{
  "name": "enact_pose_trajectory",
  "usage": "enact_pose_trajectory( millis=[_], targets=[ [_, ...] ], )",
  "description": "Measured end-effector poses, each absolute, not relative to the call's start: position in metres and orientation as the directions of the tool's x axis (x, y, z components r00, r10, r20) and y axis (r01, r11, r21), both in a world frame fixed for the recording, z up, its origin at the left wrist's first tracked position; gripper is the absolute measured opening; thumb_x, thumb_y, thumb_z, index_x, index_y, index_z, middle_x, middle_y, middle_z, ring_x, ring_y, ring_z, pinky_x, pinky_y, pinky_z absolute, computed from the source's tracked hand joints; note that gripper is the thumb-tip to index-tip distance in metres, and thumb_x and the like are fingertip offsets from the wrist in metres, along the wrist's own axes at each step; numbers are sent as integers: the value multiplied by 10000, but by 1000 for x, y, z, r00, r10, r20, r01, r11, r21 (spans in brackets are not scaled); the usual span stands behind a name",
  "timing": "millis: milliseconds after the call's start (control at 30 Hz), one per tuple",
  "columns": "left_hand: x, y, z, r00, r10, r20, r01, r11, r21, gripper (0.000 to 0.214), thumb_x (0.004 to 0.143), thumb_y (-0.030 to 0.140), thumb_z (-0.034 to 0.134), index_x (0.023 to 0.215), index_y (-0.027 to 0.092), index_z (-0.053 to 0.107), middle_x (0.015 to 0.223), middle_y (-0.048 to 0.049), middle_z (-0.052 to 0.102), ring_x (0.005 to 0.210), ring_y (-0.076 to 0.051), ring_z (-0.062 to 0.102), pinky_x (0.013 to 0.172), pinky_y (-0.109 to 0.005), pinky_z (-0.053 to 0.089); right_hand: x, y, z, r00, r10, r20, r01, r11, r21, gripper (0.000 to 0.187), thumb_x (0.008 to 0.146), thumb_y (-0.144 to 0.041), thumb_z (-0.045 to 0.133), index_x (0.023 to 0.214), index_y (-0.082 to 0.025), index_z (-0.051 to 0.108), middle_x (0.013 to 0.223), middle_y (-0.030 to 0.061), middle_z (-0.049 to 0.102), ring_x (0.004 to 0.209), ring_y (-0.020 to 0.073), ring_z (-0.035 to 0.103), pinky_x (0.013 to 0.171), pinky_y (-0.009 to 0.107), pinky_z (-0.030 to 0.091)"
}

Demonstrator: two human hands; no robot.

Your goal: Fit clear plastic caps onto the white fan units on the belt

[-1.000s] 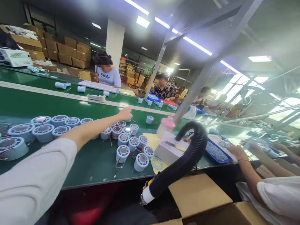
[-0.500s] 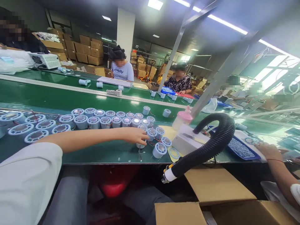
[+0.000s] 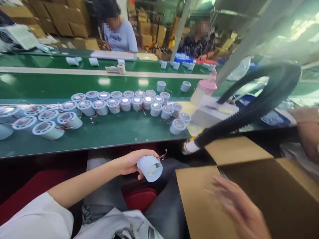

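Observation:
My left hand (image 3: 131, 161) is closed round a pale blue cylindrical fan housing (image 3: 149, 168) with thin red and black wires at its end, held over my lap below the bench edge. My right hand (image 3: 236, 205) is blurred by motion above a cardboard box flap (image 3: 199, 196) at the lower right; its fingers look spread and I see nothing in them. Several more of the pale blue housings (image 3: 124, 103) stand in rows on the green conveyor belt (image 3: 112, 129) in front of me.
A black corrugated hose (image 3: 249, 106) arcs over the bench's right side, beside a white box (image 3: 211, 114) and a pink-capped bottle (image 3: 204, 89). A co-worker's arm (image 3: 307, 129) is at the right edge. Two people sit across a second belt (image 3: 50, 61). Cardboard cartons are stacked behind.
My left hand took one housing from the belt and drew it down to my lap. The view tilted downward, and my right hand came into view over the cardboard box.

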State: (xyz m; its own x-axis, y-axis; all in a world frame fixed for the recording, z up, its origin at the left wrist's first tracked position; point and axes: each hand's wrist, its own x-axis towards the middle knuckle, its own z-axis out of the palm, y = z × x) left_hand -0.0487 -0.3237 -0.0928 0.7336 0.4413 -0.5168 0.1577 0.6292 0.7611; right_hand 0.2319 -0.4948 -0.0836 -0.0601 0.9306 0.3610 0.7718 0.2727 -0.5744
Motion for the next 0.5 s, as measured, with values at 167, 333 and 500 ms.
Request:
enact_pose_trajectory(
  millis=[167, 333, 500],
  targets=[
    [-36, -334, -90, 816, 383, -433, 345, 278, 896, 339, 779, 450, 557, 924, 151, 626, 769, -22, 599, 505, -85, 482, 372, -178, 354, 160, -457, -97, -235, 921, 309, 871, 341, -354, 464, 856, -255, 553, 1318, -277, 513, 1306, 150, 491, 1101, 326, 543, 833, 478, 541],
    [-39, -343, -86, 856, 508, -99, 329, -387, 861, 213, 804, 349, 616, 945, 194, 653, 983, -41, 607, 894, -172, 573, 822, -294, 447, 151, -443, -98, -170, 977, 131, 791, 215, -572, 154, 781, -143, 630, 911, -216, 665, 1291, 112, 505, 1153, 298, 499, 918, 473, 490],
    [-41, -351, -97, 781, 623, 46, 283, -419, 863, 426, 695, 414, 739, 1030, 198, 591, 966, -38, 589, 877, -180, 569, 802, -299, 461, 152, -445, -90, -102, 994, 44, 551, 94, -829, 184, 872, -261, 560, 706, -193, 602, 1071, 81, 582, 1022, 206, 577, 870, 353, 488]
  ],
)
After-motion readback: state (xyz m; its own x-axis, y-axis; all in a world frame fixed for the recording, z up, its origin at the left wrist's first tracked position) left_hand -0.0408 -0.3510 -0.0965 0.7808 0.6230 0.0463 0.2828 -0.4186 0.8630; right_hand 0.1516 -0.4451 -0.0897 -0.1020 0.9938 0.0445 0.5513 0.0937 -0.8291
